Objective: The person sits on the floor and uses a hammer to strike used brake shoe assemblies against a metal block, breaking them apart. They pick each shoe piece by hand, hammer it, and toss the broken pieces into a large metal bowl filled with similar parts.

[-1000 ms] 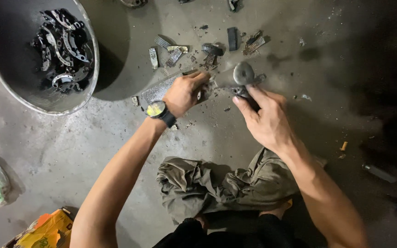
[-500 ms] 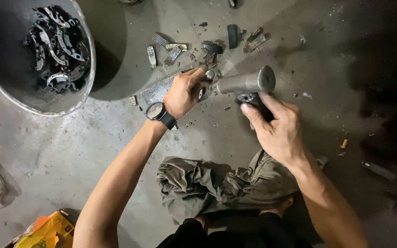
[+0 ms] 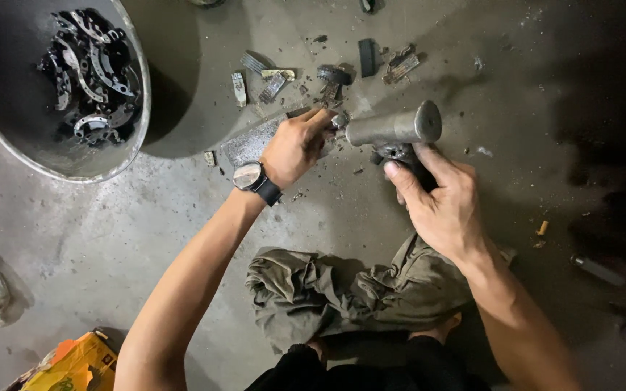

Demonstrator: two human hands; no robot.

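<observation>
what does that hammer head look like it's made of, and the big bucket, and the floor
Hammer head: looks like steel, dull grey, worn, a solid cylinder with a flat face. Bucket: probably sheet metal, going by its thin pale rim and dark scuffed inside, though plastic can't be ruled out. Floor: seems to be bare concrete, grey, stained and gritty.

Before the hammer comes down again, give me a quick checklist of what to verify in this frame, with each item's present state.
1. Right hand grips hammer: ok.
2. Left hand steadies the small part on the floor: ok.
3. Left fingertips away from the hammer face: not ok, they lie right beside it.
4. Part seated flat: cannot tell, fingers hide it.
5. Bucket of metal pieces out of the swing path: ok.
</observation>
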